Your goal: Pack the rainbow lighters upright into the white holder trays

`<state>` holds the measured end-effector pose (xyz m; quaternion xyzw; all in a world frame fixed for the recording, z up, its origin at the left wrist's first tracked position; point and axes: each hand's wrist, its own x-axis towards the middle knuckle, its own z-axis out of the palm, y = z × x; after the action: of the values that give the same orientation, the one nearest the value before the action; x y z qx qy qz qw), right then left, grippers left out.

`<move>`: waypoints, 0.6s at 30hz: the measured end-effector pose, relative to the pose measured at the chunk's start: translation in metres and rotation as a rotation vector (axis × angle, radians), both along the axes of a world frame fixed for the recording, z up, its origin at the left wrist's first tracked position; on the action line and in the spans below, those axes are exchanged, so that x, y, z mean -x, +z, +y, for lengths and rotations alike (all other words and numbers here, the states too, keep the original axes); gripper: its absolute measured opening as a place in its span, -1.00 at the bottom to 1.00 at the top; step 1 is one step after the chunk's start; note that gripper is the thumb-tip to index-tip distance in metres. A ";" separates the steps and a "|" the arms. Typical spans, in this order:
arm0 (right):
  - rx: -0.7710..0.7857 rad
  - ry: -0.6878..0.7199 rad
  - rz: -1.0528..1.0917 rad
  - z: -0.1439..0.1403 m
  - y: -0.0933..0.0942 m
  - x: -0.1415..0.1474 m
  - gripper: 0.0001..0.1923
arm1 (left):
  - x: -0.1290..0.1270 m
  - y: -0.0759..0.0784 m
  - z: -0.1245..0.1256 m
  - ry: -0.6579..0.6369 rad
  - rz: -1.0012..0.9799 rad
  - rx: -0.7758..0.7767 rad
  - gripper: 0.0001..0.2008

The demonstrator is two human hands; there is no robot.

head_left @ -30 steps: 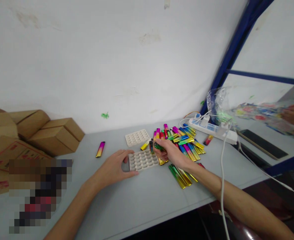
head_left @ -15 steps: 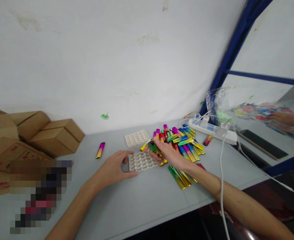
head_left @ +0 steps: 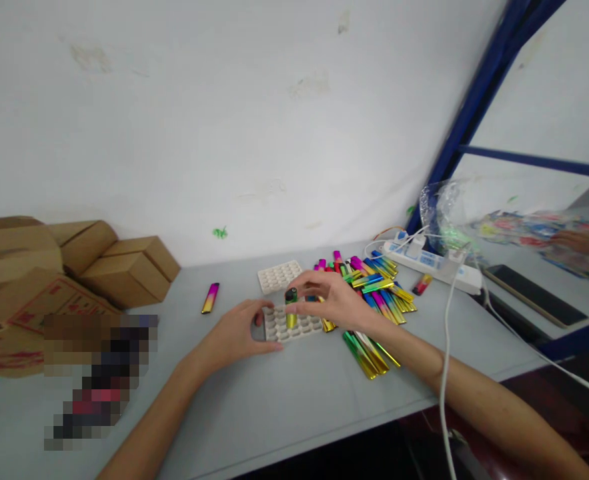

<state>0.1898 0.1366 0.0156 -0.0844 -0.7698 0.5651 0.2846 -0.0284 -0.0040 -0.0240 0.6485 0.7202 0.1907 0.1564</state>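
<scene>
My right hand [head_left: 327, 300] pinches a green-and-gold lighter [head_left: 291, 317] upright over a white tray [head_left: 304, 328] of rows of small slots; whether its lower end sits in a slot I cannot tell. At the tray's left end my left hand [head_left: 237, 331] grips it, thumb along the front edge and fingers at the back corner. Beside my right wrist lies a heap of shiny multicoloured lighters [head_left: 384, 303], with several green-and-gold ones [head_left: 364, 357] in front. Behind, near the wall, rests a second slotted tray [head_left: 279, 275]. One purple-and-yellow lighter [head_left: 211, 298] lies off to the left.
Cardboard boxes [head_left: 129, 273] stand at the left, near a pixelated patch. A power strip [head_left: 431, 265] with a hanging white cable [head_left: 447, 373] is at the right. Past a blue frame [head_left: 439, 160], another person's hand [head_left: 584, 241] touches a colourful plastic bag; a phone [head_left: 534, 293] lies there.
My right hand has moved left from the heap's edge to above the tray, turning the lighter upright. My left hand stays at the tray. The whole view has shifted slightly.
</scene>
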 end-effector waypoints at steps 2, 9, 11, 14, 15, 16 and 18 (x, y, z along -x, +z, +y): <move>-0.179 -0.056 -0.015 -0.002 0.006 0.009 -0.62 | 0.001 -0.001 0.001 0.006 -0.008 0.015 -0.40; -0.633 -0.065 -0.249 -0.014 0.004 0.044 -0.86 | 0.006 0.000 0.000 0.011 -0.048 0.014 -0.41; -0.681 -0.072 -0.305 -0.014 -0.001 0.051 -0.88 | 0.008 0.000 0.000 0.011 -0.052 0.026 -0.43; -0.709 -0.087 -0.348 -0.012 -0.004 0.058 -0.88 | 0.010 -0.001 0.000 0.011 -0.062 0.027 -0.43; -0.711 -0.090 -0.361 -0.011 -0.003 0.060 -0.88 | 0.011 -0.002 0.000 0.009 -0.070 0.025 -0.42; -0.715 -0.094 -0.373 -0.010 -0.003 0.061 -0.87 | 0.011 -0.003 0.001 0.008 -0.078 0.023 -0.41; -0.733 -0.090 -0.391 -0.010 -0.002 0.063 -0.85 | 0.011 -0.004 0.001 0.012 -0.091 0.021 -0.40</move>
<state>0.1271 0.1267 0.0134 -0.1167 -0.9551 0.2140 0.1687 -0.0393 -0.0030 -0.0277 0.6330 0.7183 0.2133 0.1944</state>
